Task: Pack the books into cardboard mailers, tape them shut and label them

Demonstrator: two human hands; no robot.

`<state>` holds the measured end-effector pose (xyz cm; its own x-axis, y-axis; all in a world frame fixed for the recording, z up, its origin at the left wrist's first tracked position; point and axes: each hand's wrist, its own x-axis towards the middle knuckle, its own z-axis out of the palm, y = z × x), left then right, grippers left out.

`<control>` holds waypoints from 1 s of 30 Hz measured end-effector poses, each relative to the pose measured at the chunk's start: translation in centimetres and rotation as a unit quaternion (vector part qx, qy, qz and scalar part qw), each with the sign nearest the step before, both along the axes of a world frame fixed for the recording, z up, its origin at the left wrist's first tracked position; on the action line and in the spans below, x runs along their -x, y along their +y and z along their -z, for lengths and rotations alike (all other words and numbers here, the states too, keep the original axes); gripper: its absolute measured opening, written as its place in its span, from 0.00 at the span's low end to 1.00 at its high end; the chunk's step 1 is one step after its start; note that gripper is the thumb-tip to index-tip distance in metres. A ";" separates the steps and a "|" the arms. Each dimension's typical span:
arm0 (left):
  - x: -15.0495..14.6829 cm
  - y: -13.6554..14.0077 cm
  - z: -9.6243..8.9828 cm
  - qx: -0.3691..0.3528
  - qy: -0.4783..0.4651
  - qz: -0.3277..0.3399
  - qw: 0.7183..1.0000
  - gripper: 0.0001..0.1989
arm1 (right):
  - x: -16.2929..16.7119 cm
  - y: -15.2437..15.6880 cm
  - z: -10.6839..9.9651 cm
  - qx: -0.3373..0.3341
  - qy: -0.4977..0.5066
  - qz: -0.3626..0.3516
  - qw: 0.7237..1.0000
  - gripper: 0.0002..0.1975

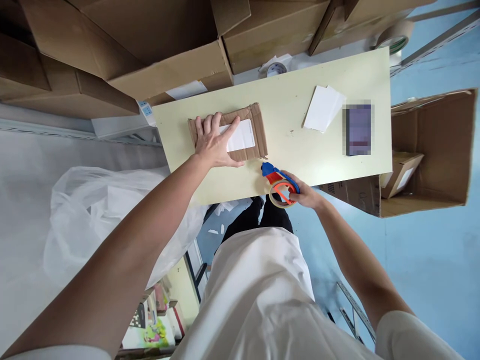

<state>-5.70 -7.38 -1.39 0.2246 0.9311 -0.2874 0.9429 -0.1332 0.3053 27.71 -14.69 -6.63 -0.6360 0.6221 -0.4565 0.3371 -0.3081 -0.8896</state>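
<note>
A flat brown cardboard parcel (259, 131) with a white label (243, 136) lies on the pale yellow table (285, 120). My left hand (214, 142) rests spread over its left part, fingers apart, with the thumb side reaching onto the label. Just past the table's front edge, my right hand (305, 194) is closed round the handle of a blue and red tape dispenser (279, 180). The dispenser carries a roll of tape, and its blue head points up and left, close to the parcel's lower right corner but apart from it.
White paper slips (320, 109) and a blurred-out purple item (359, 129) lie at the table's right. Large cardboard boxes (176, 65) line the back. An open carton (431, 150) with a small box inside stands at right; a translucent plastic bag (93, 210) bulges at left.
</note>
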 end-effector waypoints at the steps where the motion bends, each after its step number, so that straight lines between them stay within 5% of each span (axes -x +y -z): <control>1: 0.0 -0.1 0.1 0.001 -0.004 0.001 1.000 0.64 | 0.0 1.0 -0.2 -0.009 -0.008 -0.019 1.000 0.40; 6: 0.1 -0.2 0.2 0.012 -0.021 0.005 1.000 0.65 | 2.5 7.2 -1.3 -0.094 -0.105 -0.149 0.979 0.34; 9: 0.3 -0.1 0.3 0.011 -0.030 0.009 0.999 0.64 | 3.7 7.5 -2.0 -0.121 -0.123 -0.186 0.967 0.33; 13: 0.7 -0.2 0.1 0.008 -0.044 0.018 0.999 0.63 | 1.0 4.7 -3.0 -0.123 -0.118 -0.110 0.979 0.34; 17: 0.7 -0.9 -0.3 -0.024 -0.018 -0.028 0.999 0.58 | -2.5 2.1 -4.1 -0.050 -0.086 0.025 0.995 0.29; 21: 0.7 -2.1 -0.5 -0.046 0.005 -0.046 0.998 0.50 | -2.4 0.4 -5.8 -0.007 -0.047 0.100 0.994 0.25; 30: 0.7 -5.7 -1.3 -0.030 0.021 -0.031 0.999 0.45 | -0.3 -1.8 -10.4 -0.198 -0.043 0.140 0.969 0.35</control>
<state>-6.42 -13.06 -0.11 0.1553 0.9586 -0.2385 0.9614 -0.0912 0.2594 27.98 -16.47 3.82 -0.3871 0.9021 -0.1907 0.3668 -0.0391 -0.9295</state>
